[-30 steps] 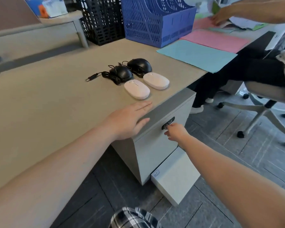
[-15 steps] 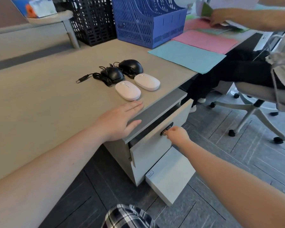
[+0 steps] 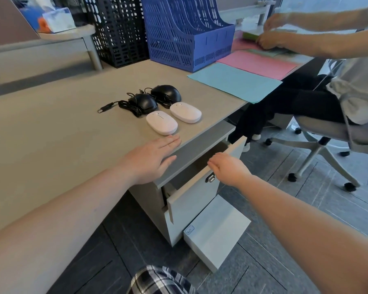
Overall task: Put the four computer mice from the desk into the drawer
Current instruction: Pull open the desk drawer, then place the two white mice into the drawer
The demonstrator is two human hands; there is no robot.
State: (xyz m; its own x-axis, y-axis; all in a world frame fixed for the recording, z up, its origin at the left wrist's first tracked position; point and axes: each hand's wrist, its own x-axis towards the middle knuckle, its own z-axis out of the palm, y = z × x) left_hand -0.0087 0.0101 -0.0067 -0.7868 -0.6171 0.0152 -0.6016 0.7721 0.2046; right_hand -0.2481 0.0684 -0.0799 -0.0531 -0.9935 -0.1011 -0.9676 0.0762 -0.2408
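Observation:
Two white mice point(image 3: 162, 122) point(image 3: 185, 112) lie side by side near the desk's front edge. Behind them sit two black wired mice point(image 3: 144, 102) point(image 3: 166, 93) with tangled cables and a loose USB plug. The drawer point(image 3: 197, 195) under the desk stands pulled partly out, its inside dark. My left hand point(image 3: 152, 159) lies flat on the desk edge, just short of the nearer white mouse. My right hand point(image 3: 228, 168) hovers over the drawer front's top edge, fingers apart, holding nothing.
A blue file rack point(image 3: 185, 32) and a black mesh rack point(image 3: 117, 30) stand at the desk's back. Blue paper point(image 3: 234, 81) and pink paper point(image 3: 257, 64) lie to the right. A seated person on a wheeled chair point(image 3: 323, 141) handles papers. A white box point(image 3: 217, 232) lies on the floor.
The drawer went from closed to pulled well out. My right hand let go of its handle and rose above the drawer front. My left hand stayed flat on the desk.

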